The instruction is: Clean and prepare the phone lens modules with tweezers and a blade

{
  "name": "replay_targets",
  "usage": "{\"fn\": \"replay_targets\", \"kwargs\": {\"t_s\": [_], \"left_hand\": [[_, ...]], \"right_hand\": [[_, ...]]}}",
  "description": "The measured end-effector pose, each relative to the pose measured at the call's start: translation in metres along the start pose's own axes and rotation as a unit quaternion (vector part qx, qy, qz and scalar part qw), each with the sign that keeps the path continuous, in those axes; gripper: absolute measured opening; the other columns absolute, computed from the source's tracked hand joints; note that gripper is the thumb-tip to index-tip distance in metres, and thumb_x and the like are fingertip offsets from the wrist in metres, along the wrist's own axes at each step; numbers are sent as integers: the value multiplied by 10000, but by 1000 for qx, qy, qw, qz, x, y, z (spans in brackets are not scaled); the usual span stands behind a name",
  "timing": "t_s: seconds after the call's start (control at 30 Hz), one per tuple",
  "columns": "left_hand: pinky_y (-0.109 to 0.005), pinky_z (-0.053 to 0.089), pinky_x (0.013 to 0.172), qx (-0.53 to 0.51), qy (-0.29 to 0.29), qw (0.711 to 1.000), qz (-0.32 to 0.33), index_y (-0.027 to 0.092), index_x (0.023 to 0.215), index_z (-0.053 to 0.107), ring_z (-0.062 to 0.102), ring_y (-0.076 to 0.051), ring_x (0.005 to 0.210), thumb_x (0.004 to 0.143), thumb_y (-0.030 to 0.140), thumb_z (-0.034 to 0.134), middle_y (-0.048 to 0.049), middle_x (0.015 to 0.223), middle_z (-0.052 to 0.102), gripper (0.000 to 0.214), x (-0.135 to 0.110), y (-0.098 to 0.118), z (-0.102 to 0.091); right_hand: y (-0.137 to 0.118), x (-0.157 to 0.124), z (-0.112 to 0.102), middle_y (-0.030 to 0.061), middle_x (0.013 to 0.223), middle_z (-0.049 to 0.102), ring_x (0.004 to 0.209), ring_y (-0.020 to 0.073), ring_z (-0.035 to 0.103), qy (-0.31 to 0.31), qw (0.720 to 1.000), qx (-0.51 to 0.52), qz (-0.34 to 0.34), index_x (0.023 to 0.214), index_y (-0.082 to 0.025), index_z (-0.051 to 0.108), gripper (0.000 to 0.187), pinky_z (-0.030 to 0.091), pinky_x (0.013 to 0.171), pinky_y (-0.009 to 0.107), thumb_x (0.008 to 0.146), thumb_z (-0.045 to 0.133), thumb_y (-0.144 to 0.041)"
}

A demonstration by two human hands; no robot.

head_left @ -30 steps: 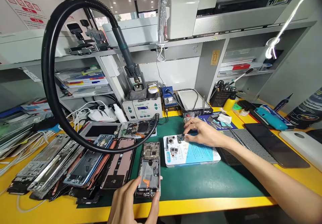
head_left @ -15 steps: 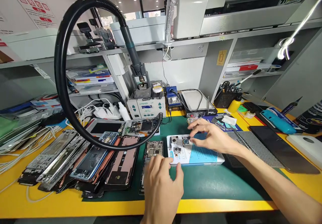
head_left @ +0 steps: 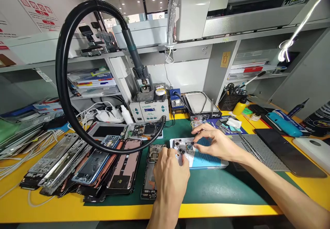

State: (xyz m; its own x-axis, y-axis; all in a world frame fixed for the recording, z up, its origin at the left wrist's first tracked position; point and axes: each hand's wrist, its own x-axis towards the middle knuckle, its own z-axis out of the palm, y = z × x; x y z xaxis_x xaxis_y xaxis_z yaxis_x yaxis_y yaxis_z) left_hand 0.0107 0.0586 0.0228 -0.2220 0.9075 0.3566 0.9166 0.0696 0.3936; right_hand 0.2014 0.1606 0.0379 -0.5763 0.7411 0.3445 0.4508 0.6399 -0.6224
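Observation:
My left hand (head_left: pixel 172 174) is closed with its fingertips and thumb at a small phone camera module (head_left: pixel 181 151), which sits tilted between them. Beneath it lies a flat white-and-blue box (head_left: pixel 206 160). At its upper middle my right hand (head_left: pixel 215 143) pinches a tiny black part (head_left: pixel 193 143), too small to name. Just under that pinch rests a larger camera module (head_left: pixel 189 147). Another small camera module (head_left: pixel 177 142) lies near the box's upper left corner. An opened phone (head_left: pixel 149 179) with its circuit board showing lies left of my left hand, partly covered by it.
Stacked phone frames (head_left: pixel 95 167) fill the left of the green mat (head_left: pixel 213 187). A black hose (head_left: pixel 60 67) loops over them from the hot-air station (head_left: pixel 149 110). To the right lie a perforated metal plate (head_left: pixel 273 157), tweezers (head_left: pixel 250 146) and a dark phone screen (head_left: pixel 286 150).
My left hand has moved forward onto the box, closing its fingers at the small camera module, which now sits tilted. My right hand keeps its pinch almost in place.

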Motion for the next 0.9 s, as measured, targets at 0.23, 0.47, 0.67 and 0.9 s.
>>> {"fn": "replay_targets", "kwargs": {"t_s": [0.23,0.47,0.67,0.9], "left_hand": [[-305,440,597,-8,-8,1000,4,204,805,678,717,-235,773,857,156,635,-46,834,704,83,4,0,4],[-291,412,532,-14,6,1000,-21,228,762,652,672,-203,649,833,201,653,-14,760,676,75,-9,-21,-22],[-276,433,501,-55,60,992,-92,252,723,627,592,-180,561,814,351,634,4,664,599,135,-24,-60,-50],[-280,471,523,-88,33,992,-86,252,729,624,583,-170,552,815,355,627,9,671,594,135,-31,-63,-39]], "right_hand": [[5,-1,0,92,1196,680,1149,273,635,1,1000,-2,-8,879,-232,774,105,502,1009,476,873,736,-330],[0,0,4,89,1176,679,1146,274,625,-1,1000,-12,-12,873,-229,763,91,488,1017,492,874,734,-316],[-16,3,23,86,1167,675,1096,265,618,-25,999,-32,-25,888,-225,759,54,503,995,476,849,743,-258],[-18,5,29,89,1186,662,1106,266,607,-42,997,-66,-17,908,-219,765,67,515,983,459,874,713,-245]]}}
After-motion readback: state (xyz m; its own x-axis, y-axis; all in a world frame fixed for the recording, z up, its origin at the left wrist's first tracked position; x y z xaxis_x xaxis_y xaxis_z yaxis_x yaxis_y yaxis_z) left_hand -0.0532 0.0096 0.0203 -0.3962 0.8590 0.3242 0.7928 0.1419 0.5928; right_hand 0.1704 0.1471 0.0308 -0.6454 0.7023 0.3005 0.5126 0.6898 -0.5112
